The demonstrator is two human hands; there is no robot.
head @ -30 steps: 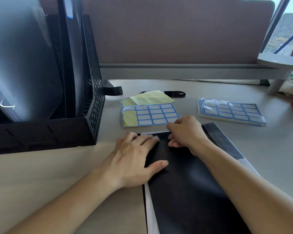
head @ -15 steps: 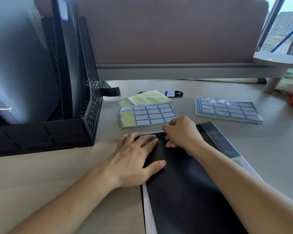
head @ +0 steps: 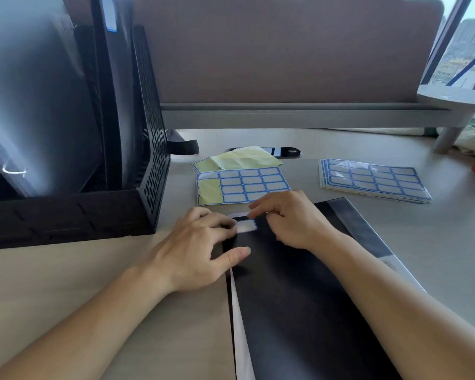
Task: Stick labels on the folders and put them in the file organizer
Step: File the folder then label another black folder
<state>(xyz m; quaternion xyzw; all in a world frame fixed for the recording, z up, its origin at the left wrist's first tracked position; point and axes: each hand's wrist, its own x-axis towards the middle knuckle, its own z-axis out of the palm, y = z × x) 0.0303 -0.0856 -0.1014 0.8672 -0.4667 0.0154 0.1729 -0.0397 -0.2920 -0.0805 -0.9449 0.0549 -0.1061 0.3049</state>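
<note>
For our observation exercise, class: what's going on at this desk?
A person is sticking a label on the top corner of a black folder lying on the desk. The left hand presses the label's left end; the right hand touches its upper edge. A partly used label sheet and a stack of sheets lie beyond. The file organizer holds other folders.

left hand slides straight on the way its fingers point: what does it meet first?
The label on the black folder, which the left hand touches at its fingertips; beyond it, probably the right hand, though depth is unclear.
</note>
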